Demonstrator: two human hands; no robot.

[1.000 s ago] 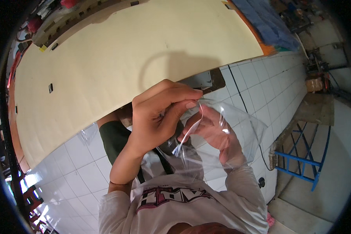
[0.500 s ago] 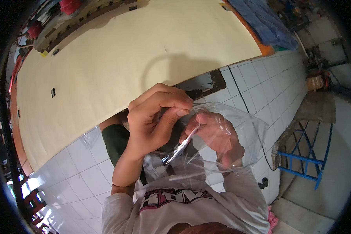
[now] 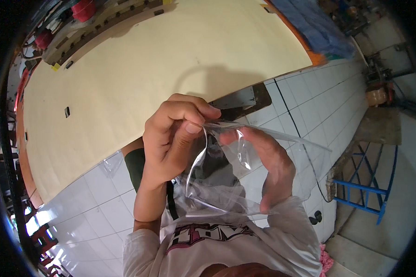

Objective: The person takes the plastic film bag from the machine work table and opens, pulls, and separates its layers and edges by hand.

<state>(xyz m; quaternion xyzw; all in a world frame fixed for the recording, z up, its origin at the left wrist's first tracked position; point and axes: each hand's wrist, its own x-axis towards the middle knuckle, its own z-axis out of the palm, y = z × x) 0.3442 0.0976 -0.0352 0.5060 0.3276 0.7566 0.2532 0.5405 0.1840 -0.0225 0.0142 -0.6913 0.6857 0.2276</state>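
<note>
A clear plastic bag (image 3: 243, 159) hangs in front of my body, its bright edges spread apart. My left hand (image 3: 173, 138) is closed in a pinch on the bag's upper left edge, thumb against the fingers. Seen through the transparent film is my right hand (image 3: 275, 161), with fingers stretched to the left and the thumb side apart from them. Whether that hand is inside the bag or behind it, I cannot tell. One long fold of the film sticks out to the right past the right wrist.
A table covered in cream sheet (image 3: 125, 83) lies just beyond my hands, with small dark pieces (image 3: 67, 112) on it. Blue wrapped material (image 3: 309, 27) rests at its far right corner. A blue metal frame (image 3: 363, 187) stands on the right, beside white floor tiles (image 3: 97, 198).
My left hand has shifted a little left with the pinched edge. The bag has opened wider, and my right hand's fingers have straightened and moved away from the left hand.
</note>
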